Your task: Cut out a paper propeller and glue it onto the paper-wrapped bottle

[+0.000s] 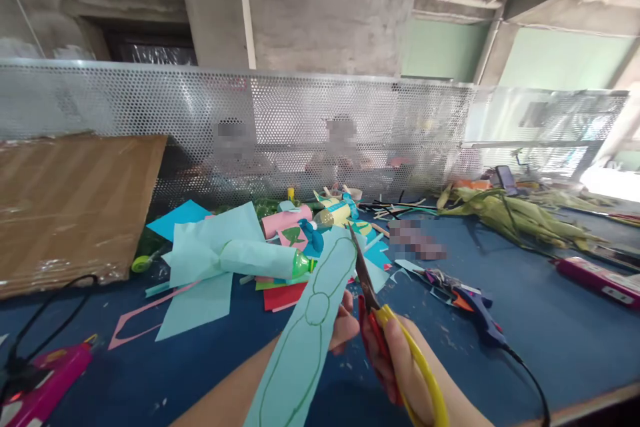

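My left hand (344, 328) is closed on a long strip of light blue paper (310, 327) with a green outline drawn on it, held up over the blue table (540, 320). My right hand (400, 363) grips scissors (373, 310) with yellow and red handles; the blades point up along the strip's right edge. Most of my left hand's fingers are hidden behind the paper.
Scraps of coloured paper and paper-wrapped bottles (260, 257) lie behind the strip. A blue glue gun (475, 310) lies to the right, a pink one (40, 380) at the left. Corn husks (515, 217) sit far right, cardboard (70, 200) far left. A perforated metal screen (300, 127) backs the table.
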Demonstrator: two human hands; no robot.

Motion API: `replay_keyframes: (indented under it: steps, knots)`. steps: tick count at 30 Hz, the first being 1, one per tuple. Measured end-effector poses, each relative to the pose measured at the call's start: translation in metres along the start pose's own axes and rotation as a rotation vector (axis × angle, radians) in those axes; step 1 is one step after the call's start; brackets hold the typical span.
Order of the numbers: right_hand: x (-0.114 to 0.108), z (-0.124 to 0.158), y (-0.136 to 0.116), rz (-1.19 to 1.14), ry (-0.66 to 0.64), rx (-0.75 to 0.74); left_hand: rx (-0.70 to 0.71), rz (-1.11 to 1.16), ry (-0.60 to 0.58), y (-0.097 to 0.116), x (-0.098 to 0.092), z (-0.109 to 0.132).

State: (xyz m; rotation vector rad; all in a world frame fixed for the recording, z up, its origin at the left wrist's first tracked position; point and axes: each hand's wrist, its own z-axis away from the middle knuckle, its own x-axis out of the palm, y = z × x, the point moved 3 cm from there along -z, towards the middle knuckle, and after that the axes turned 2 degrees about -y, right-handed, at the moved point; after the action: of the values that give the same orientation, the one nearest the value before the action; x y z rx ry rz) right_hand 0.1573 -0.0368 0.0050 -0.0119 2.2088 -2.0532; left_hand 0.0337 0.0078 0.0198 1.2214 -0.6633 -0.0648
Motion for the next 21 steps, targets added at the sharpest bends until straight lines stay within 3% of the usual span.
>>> replay_keyframes:
  steps: [3, 6, 10, 17, 21]
  knots:
    - [0.001, -0.006, 0.000, 0.091, -0.010, -0.084, 0.086, 0.024, -0.091, 0.011, 0.000, 0.002]
    - [0.001, -0.012, 0.007, 0.184, -0.029, -0.163, 0.107, 0.143, -0.089, 0.020, -0.004, 0.000]
    - [0.001, -0.019, 0.016, 0.306, -0.056, -0.249, 0.170, 0.244, 0.022, 0.026, -0.010, -0.002]
    - [0.002, -0.019, 0.018, 0.324, -0.078, -0.232, 0.171, 0.296, 0.324, 0.025, -0.011, 0.000]
    - [0.002, -0.016, 0.014, 0.324, -0.088, -0.247, 0.183, 0.289, 0.377, 0.027, -0.012, -0.002]
